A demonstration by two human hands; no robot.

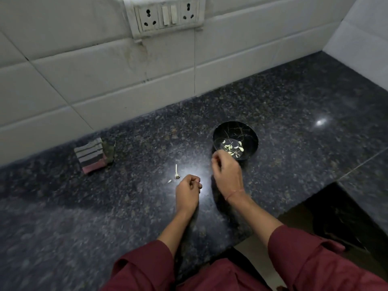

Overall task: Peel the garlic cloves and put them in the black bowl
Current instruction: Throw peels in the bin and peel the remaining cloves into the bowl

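The black bowl (pixel 235 131) stands on the dark granite counter and holds several pale peeled garlic cloves (pixel 231 147). My right hand (pixel 226 173) hovers at the bowl's near left rim with its fingers curled; what it holds is hidden. My left hand (pixel 188 191) rests on the counter to the left of it, fingers closed, and any clove inside cannot be seen. A bare garlic stem with its root end (pixel 176 172) lies just left of my left hand, with a small scrap of skin (pixel 169 181) beside it.
A folded striped cloth (pixel 91 157) lies at the back left against the tiled wall. A socket panel (pixel 165 15) is on the wall above. The counter's edge steps down to a dark gap (pixel 340 217) at the right.
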